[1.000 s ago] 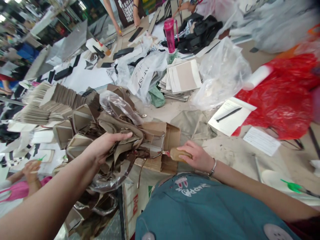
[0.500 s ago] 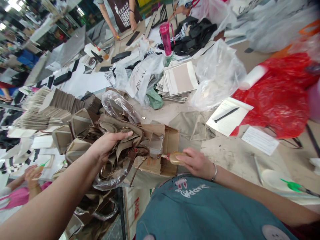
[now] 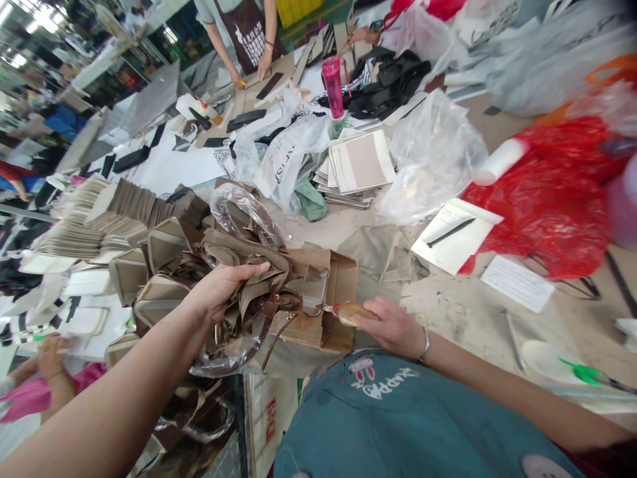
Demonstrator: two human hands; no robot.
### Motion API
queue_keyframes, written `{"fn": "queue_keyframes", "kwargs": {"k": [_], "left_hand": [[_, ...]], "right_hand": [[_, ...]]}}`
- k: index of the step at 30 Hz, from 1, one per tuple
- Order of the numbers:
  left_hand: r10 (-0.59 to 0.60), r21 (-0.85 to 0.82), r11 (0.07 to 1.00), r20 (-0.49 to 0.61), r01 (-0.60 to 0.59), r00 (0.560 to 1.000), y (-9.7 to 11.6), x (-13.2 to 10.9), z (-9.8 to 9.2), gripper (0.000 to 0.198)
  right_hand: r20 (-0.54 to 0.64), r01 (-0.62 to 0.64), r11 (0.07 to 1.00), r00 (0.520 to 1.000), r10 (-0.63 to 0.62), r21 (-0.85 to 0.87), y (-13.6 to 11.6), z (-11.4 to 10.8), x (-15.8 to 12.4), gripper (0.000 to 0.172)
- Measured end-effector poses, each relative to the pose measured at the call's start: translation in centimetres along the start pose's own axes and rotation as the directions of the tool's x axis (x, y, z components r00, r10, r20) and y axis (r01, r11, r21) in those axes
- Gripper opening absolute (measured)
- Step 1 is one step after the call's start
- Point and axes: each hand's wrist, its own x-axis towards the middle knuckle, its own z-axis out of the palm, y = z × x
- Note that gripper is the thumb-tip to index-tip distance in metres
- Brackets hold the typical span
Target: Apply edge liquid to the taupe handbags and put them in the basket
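My left hand [image 3: 226,287] is closed on a brown handbag [image 3: 249,249], thumb on top and fingers hidden beneath. Clear plastic wraps the bag's looped handles [image 3: 249,206]. In my right hand [image 3: 395,325] is a tool with a rounded wooden handle [image 3: 352,313]. Its thin, reddish front end meets the pale end flap [image 3: 314,292] of the bag; the exact tip is too small to make out. An open cardboard box [image 3: 341,282] lies under that end of the bag. A thin brown strap [image 3: 279,338] hangs down at the near side.
Brown bag pieces [image 3: 166,245] and stacked panels [image 3: 74,226] crowd the left. Beyond the box are beige cards [image 3: 365,159] and a pink bottle [image 3: 333,86]. A notepad with a pen [image 3: 452,232] and a red plastic bag [image 3: 547,192] lie right. A co-worker [image 3: 243,33] stands across the table.
The camera view has shifted slightly. My left hand keeps its hold on the bag, and the wooden-handled tool stays at the bag's end flap with little visible movement.
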Motion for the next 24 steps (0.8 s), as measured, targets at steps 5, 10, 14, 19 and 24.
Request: {"fn": "queue_keyframes", "kwargs": {"k": [5,10,14,19,24], "left_hand": [[-0.007,-0.005,1.000,0.004,0.007,1.000,0.0,0.4,-0.1,0.011],[-0.002,-0.035,0.999,0.012,0.003,1.000,0.6,0.9,0.4,0.011],[0.036,-0.011,0.999,0.005,-0.036,0.999,1.4,1.5,0.9,0.010],[-0.015,0.028,1.000,0.046,0.013,0.999,2.1,1.9,1.2,0.013],[0.052,-0.031,0.998,0.010,-0.051,0.999,2.2,1.5,1.8,0.008]], "right_hand": [[-0.089,-0.113,0.993,0.990,0.110,-0.034,1.3,0.2,-0.3,0.028],[-0.087,-0.138,0.990,0.986,0.139,0.024,1.4,0.1,-0.2,0.027],[-0.078,-0.101,0.994,0.992,0.103,0.040,1.7,0.0,-0.1,0.027],[-0.171,-0.112,0.993,0.980,0.105,-0.029,3.5,-0.2,0.6,0.027],[-0.145,-0.129,0.991,0.981,0.125,-0.021,3.3,0.4,0.3,0.025]]}}
